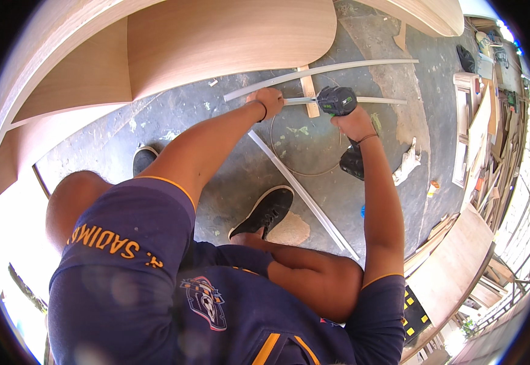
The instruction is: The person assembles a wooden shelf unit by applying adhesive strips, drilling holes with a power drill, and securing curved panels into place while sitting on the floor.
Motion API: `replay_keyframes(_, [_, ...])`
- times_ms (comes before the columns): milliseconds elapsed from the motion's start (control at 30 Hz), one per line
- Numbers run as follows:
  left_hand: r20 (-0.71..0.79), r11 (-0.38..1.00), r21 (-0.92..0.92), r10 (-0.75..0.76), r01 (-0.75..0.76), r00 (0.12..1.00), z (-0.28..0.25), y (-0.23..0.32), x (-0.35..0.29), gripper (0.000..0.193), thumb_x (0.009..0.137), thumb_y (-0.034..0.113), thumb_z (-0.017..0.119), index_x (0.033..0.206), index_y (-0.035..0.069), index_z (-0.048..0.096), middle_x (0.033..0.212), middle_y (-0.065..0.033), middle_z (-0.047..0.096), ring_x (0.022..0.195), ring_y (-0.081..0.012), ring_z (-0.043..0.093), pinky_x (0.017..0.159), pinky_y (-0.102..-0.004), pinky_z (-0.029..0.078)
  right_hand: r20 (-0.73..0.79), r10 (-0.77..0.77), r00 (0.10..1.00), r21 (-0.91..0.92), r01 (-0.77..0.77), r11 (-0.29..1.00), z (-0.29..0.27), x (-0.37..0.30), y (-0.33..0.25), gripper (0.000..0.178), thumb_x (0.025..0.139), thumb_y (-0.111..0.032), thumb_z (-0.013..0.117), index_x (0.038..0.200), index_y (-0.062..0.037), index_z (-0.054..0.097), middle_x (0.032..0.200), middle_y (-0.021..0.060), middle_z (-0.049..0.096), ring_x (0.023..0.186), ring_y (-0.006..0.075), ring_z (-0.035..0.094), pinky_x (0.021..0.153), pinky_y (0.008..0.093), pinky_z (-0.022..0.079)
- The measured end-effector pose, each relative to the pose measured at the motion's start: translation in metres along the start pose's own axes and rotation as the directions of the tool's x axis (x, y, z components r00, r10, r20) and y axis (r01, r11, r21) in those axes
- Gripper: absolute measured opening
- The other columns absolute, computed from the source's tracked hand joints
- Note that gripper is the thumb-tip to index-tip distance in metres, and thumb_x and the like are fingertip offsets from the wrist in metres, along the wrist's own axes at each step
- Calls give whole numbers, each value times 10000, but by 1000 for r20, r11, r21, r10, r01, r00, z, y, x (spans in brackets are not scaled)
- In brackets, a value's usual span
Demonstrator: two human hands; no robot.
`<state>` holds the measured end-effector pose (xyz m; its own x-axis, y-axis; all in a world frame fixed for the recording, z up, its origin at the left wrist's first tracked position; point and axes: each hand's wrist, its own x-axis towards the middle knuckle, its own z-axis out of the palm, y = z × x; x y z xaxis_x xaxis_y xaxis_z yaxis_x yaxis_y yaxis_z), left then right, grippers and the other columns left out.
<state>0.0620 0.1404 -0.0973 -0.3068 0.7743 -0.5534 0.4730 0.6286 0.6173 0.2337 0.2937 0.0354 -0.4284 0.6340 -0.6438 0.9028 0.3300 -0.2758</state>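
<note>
The right hand [355, 123] has its grip wrapped around a black-and-green cordless drill [337, 100] — its nose at a long, narrow, pale strip [382, 100]. The left hand [268, 102] grips that strip, which crosses a short, light-wood slat [312, 110] on the scuffed grey floor [216, 149].

We see a stained grey floor [234, 182], curved wooden furniture [228, 36] at its far edge, piled boards [479, 135] along its right.

A head-worn fisheye is looking steeply down from close above the shirt [240, 310], facing the left hand [267, 102], right hand [356, 123] and floor [234, 176] beyond.
</note>
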Motion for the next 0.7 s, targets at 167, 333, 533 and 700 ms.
replay_keyframes(167, [-3, 1000, -20, 7, -7, 1000, 1, 3, -1, 291, 868, 391, 514, 950, 162, 674, 978, -102, 669, 951, -306, 622, 807, -433, 487, -81, -134, 988, 39, 138, 990, 5, -9, 10, 408, 624, -296, 787, 947, -65, 693, 910, 182, 685, 885, 323, 660, 778, 384, 509])
replay_keyframes(333, [-23, 999, 24, 39, -39, 999, 1, -4, 0, 286, 863, 379, 513, 939, 159, 678, 977, -102, 669, 939, -305, 621, 806, -431, 484, -78, -165, 983, 56, 169, 984, -5, -17, -10, 418, 616, -327, 816, 942, -90, 705, 910, 166, 691, 886, 324, 657, 780, 387, 509])
replay_keyframes(533, [5, 999, -5, 44, -44, 999, -8, 5, -9, 282, 862, 359, 503, 919, 147, 680, 913, -86, 684, 908, -286, 632, 803, -405, 488, -224, -157, 962, -45, 151, 988, -8, -11, -4, 413, 606, -311, 793, 939, -85, 700, 918, 176, 685, 883, 340, 650, 775, 400, 510])
replay_keyframes(700, [-20, 997, 35, 73, -72, 997, -8, 1, -7, 279, 866, 361, 505, 888, 145, 680, 832, -50, 696, 854, -251, 650, 780, -382, 494, -297, -125, 947, -31, 122, 992, 3, -14, -4, 388, 605, -274, 770, 918, -61, 688, 895, 193, 676, 866, 361, 643, 768, 418, 509])
